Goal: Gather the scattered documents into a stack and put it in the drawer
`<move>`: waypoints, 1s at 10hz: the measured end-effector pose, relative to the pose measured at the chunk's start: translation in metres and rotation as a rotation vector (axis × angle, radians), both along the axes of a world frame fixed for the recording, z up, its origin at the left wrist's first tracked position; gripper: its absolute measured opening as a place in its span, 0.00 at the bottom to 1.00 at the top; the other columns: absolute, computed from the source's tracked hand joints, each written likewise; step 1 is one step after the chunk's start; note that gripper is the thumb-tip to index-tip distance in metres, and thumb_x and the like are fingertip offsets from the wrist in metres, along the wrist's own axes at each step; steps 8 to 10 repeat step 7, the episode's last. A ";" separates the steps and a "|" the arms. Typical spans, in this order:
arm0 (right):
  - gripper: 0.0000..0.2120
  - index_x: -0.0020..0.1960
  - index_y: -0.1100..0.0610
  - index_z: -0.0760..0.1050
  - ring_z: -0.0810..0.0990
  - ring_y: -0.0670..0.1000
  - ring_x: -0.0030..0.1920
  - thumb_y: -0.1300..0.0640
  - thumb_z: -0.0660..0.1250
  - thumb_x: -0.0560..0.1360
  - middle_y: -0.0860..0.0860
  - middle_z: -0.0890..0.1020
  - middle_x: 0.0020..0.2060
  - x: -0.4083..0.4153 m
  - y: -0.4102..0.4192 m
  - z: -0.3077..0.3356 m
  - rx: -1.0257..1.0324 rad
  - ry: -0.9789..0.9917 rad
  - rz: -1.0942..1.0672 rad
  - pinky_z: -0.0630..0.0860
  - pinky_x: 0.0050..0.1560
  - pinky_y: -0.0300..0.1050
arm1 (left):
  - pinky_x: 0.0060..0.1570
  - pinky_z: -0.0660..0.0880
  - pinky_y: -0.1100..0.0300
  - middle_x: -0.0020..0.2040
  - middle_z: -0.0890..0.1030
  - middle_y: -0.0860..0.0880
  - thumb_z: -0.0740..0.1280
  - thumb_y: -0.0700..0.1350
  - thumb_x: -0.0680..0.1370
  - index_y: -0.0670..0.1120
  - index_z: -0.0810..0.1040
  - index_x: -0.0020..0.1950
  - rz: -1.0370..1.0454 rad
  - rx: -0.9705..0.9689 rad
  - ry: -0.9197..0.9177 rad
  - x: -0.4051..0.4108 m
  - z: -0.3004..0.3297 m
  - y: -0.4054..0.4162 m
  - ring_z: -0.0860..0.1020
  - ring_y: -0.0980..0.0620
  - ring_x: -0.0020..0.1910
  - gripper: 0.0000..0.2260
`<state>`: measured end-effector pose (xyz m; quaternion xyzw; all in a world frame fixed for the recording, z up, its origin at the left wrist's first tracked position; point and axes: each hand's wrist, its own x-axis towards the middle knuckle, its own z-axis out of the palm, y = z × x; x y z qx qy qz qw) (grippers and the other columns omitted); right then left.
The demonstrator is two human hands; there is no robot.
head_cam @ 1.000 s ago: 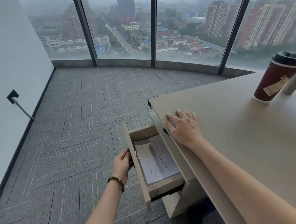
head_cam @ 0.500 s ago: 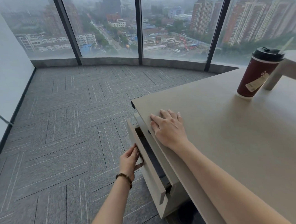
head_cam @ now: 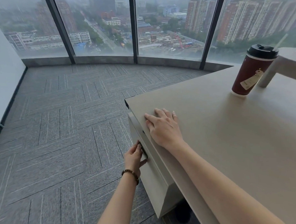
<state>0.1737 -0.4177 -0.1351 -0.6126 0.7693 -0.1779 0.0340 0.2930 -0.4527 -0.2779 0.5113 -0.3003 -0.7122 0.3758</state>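
The beige drawer (head_cam: 152,177) under the desk edge sits flush with its cabinet, fully pushed in. The documents are inside it and hidden from view. My left hand (head_cam: 134,156) is against the drawer front, fingers curled round the dark handle (head_cam: 143,151) with the thumb below it. My right hand (head_cam: 163,126) lies flat on the beige desk top (head_cam: 220,126) near its left edge, fingers spread and holding nothing.
A dark red paper cup (head_cam: 253,71) with a black lid stands at the desk's far right, beside a pale stand leg (head_cam: 270,74). Grey carpet tiles (head_cam: 69,131) stretch left of the cabinet to a white wall and floor-to-ceiling windows.
The drawer, open with the papers showing a second ago, has slid fully into the cabinet under my left hand. My right hand stayed flat on the desk.
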 end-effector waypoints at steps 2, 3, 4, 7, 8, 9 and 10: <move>0.20 0.74 0.40 0.67 0.55 0.58 0.78 0.44 0.51 0.83 0.54 0.63 0.77 0.002 0.000 0.001 0.013 0.023 -0.004 0.47 0.77 0.63 | 0.56 0.79 0.40 0.63 0.81 0.48 0.64 0.44 0.82 0.49 0.75 0.70 0.042 0.006 -0.008 -0.008 -0.001 0.000 0.77 0.48 0.64 0.16; 0.20 0.74 0.40 0.67 0.56 0.58 0.78 0.44 0.51 0.83 0.53 0.63 0.77 0.003 0.001 0.001 0.021 0.030 -0.002 0.47 0.77 0.63 | 0.57 0.78 0.40 0.62 0.81 0.47 0.64 0.44 0.82 0.49 0.75 0.71 0.033 0.006 0.001 -0.007 0.000 0.000 0.77 0.47 0.64 0.16; 0.20 0.74 0.40 0.67 0.56 0.58 0.78 0.44 0.51 0.83 0.54 0.63 0.77 0.003 0.001 0.002 0.017 0.041 -0.002 0.47 0.77 0.63 | 0.56 0.79 0.40 0.63 0.80 0.48 0.64 0.44 0.82 0.49 0.74 0.71 0.020 -0.001 0.006 -0.006 -0.002 0.000 0.77 0.48 0.64 0.17; 0.18 0.69 0.45 0.74 0.58 0.57 0.78 0.47 0.57 0.82 0.54 0.68 0.74 0.002 0.008 0.004 -0.037 -0.097 0.011 0.45 0.78 0.59 | 0.60 0.77 0.47 0.61 0.80 0.48 0.63 0.47 0.83 0.46 0.75 0.69 -0.010 0.005 -0.097 0.001 0.016 -0.001 0.76 0.50 0.62 0.16; 0.18 0.69 0.45 0.74 0.58 0.57 0.78 0.47 0.57 0.82 0.54 0.68 0.74 0.002 0.008 0.004 -0.037 -0.097 0.011 0.45 0.78 0.59 | 0.60 0.77 0.47 0.61 0.80 0.48 0.63 0.47 0.83 0.46 0.75 0.69 -0.010 0.005 -0.097 0.001 0.016 -0.001 0.76 0.50 0.62 0.16; 0.18 0.69 0.45 0.74 0.58 0.57 0.78 0.47 0.57 0.82 0.54 0.68 0.74 0.002 0.008 0.004 -0.037 -0.097 0.011 0.45 0.78 0.59 | 0.60 0.77 0.47 0.61 0.80 0.48 0.63 0.47 0.83 0.46 0.75 0.69 -0.010 0.005 -0.097 0.001 0.016 -0.001 0.76 0.50 0.62 0.16; 0.18 0.69 0.45 0.74 0.58 0.57 0.78 0.47 0.57 0.82 0.54 0.68 0.74 0.002 0.008 0.004 -0.037 -0.097 0.011 0.45 0.78 0.59 | 0.60 0.77 0.47 0.61 0.80 0.48 0.63 0.47 0.83 0.46 0.75 0.69 -0.010 0.005 -0.097 0.001 0.016 -0.001 0.76 0.50 0.62 0.16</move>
